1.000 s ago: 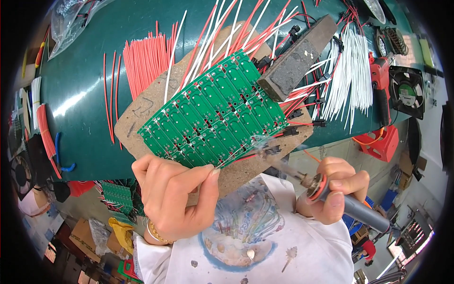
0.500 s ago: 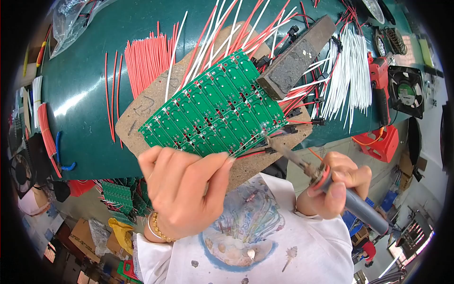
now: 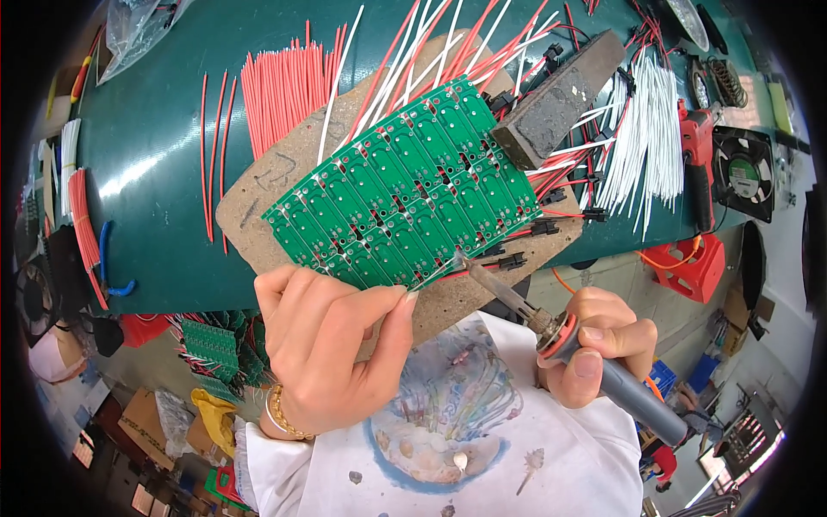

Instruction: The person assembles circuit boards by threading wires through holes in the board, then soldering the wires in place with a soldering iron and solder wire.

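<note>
A green circuit board panel (image 3: pixel 405 189) lies tilted on a brown fibreboard (image 3: pixel 244 202). My right hand (image 3: pixel 603 345) wraps round the grey handle of a soldering iron (image 3: pixel 633 396). The iron's tip meets the panel's near edge, with a little smoke there. Between the thumb and forefinger of my left hand (image 3: pixel 336 349), a thin solder wire (image 3: pixel 438 272) reaches toward that tip. This hand is closed just in front of the panel's near left part. A heavy dark block (image 3: pixel 560 99) rests by the panel's far right corner, over red and white wires.
Bundles of red wires (image 3: pixel 289 99) and white wires (image 3: pixel 646 142) lie on the green table mat (image 3: pixel 146 207). Black connectors (image 3: pixel 544 227) stick out right of the panel. A red-and-black power tool (image 3: pixel 698 159) and a black fan (image 3: pixel 743 175) are at the right.
The soldering iron's tip has moved left along the panel's near edge, closer to my left hand. The wire stays pinched. The panel and table appear shifted slightly right in view.
</note>
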Tool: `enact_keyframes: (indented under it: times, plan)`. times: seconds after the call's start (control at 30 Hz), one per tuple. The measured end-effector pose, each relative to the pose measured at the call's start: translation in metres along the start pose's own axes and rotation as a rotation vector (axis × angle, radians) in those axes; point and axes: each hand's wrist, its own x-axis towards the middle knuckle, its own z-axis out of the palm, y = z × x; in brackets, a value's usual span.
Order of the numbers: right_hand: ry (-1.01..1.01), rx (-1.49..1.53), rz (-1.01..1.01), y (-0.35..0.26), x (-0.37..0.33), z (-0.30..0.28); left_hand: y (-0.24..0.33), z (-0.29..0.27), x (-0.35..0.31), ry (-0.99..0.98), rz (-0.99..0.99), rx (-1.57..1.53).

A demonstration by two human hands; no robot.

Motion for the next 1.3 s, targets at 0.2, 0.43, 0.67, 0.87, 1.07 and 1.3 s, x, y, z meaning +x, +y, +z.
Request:
enact_keyframes:
  times: [0.2, 0.43, 0.67, 0.87, 1.07, 1.3]
  plan:
    - [0.009, -0.018, 0.013, 0.001, -0.001, 0.006, -0.002, 0.003, 0.002, -0.003, 0.098, 0.108]
    - [0.108, 0.002, 0.107, -0.010, -0.003, 0.007, 0.005, 0.001, -0.015, 0.129, -0.266, -0.173]
    - [-0.061, 0.012, 0.058, -0.008, -0.004, 0.005, -0.004, 0.006, -0.010, 0.095, -0.033, -0.042]
    - [-0.145, 0.014, 0.089, -0.008, -0.005, 0.004, -0.007, 0.004, -0.007, 0.045, 0.067, 0.075]
    - [0.039, -0.029, 0.086, -0.005, -0.008, 0.013, -0.002, -0.005, -0.018, 0.050, -0.031, 0.053]
    - [-0.095, -0.044, 0.081, -0.014, -0.007, 0.014, -0.008, 0.002, -0.025, 0.122, -0.077, -0.092]
